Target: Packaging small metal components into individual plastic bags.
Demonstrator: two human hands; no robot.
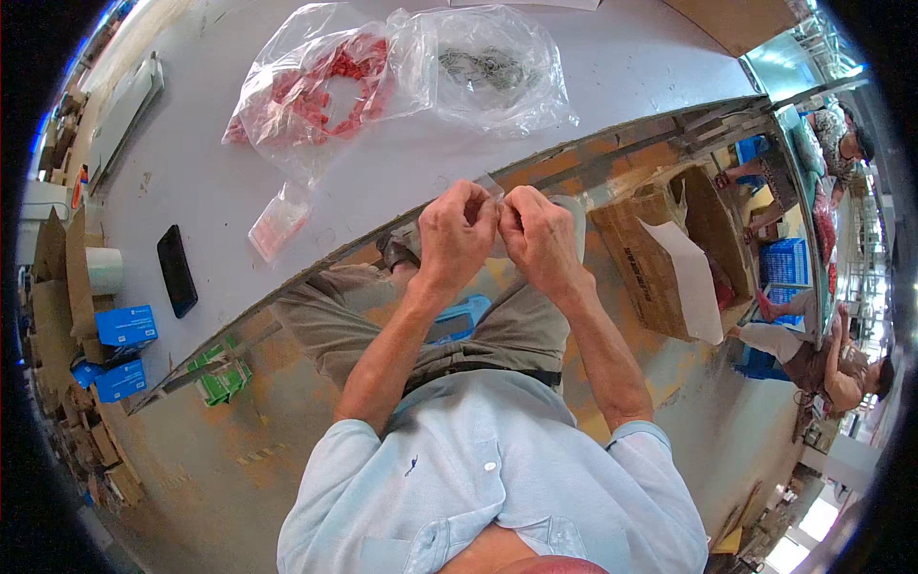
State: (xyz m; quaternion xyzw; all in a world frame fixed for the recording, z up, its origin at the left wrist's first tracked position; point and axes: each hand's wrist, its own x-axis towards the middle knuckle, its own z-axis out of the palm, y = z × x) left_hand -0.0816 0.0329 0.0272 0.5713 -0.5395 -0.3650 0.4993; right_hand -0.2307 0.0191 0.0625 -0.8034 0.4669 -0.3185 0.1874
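Just past the table's near edge, my left hand [448,234] and my right hand [540,239] are close together, fingers pinched. Between the fingertips shows a bit of clear plastic, which looks like a small bag [491,186]; what is inside it, if anything, I cannot make out. Beyond them on the table lies a large clear bag of red pieces [359,59]. Touching its right side is another clear bag with thin metal pieces [490,69]. A small clear packet with reddish contents [279,226] rests nearer, left of my hands.
A black phone [176,271] lies on the grey table [215,206] at left, with blue boxes [126,327] by the edge. To my right stands an open cardboard box [660,258] with a white sheet over its side. Other people [841,368] sit at the far right.
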